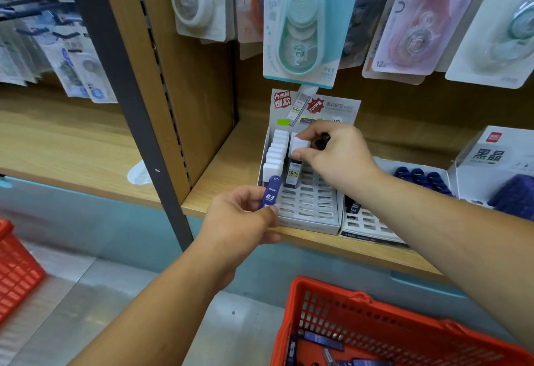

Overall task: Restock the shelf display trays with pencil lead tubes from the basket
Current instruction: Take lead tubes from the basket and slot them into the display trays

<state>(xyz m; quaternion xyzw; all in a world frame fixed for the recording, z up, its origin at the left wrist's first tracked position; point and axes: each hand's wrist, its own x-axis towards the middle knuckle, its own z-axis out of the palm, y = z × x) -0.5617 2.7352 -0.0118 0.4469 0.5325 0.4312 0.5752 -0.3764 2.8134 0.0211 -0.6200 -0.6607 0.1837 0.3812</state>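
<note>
A white slotted display tray (310, 209) stands on the wooden shelf, with white-capped lead tubes (276, 153) filling its left column. My right hand (336, 150) pinches a white-capped tube (300, 146) in the second column and also holds a dark tube against the palm. My left hand (239, 218) grips a blue lead tube (271, 192) marked 0.3, just in front of the tray's left corner. The red basket (341, 305) sits low at the front right with several blue tubes (320, 339) lying in it.
A second slotted tray (365, 225) holding a dark tube stands right of the first, with a box of dark blue items (419, 179) behind it. Correction tape packs (303, 21) hang above. A dark upright post (127, 99) divides the shelves. Another red basket (14, 267) is at far left.
</note>
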